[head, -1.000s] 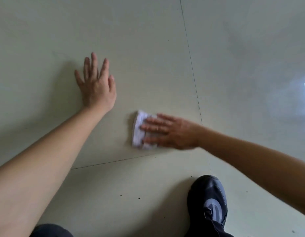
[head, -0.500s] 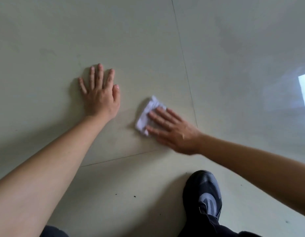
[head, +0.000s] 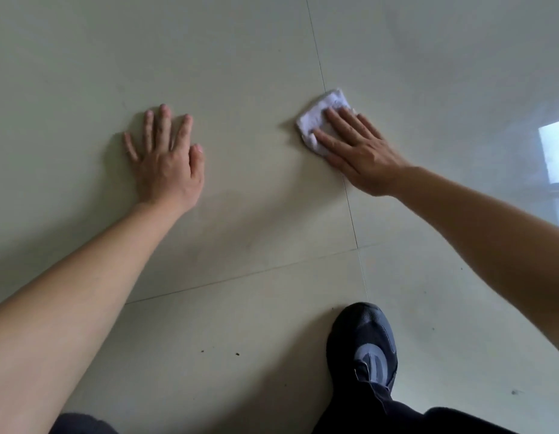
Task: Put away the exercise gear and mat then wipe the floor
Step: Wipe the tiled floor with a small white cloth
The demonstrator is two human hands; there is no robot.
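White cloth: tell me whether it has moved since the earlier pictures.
Yes. The white cloth under the right hand has slid right, away from the left hand, onto the vertical grout line.

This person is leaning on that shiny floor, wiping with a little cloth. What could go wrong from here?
1. The left hand is planted flat on the glossy floor; if the tile is damp, it might slip.
2. The right hand only presses the white cloth with straight fingers, so the cloth could slide out.
3. The dark specks near the shoe lie far from the cloth and might be missed.
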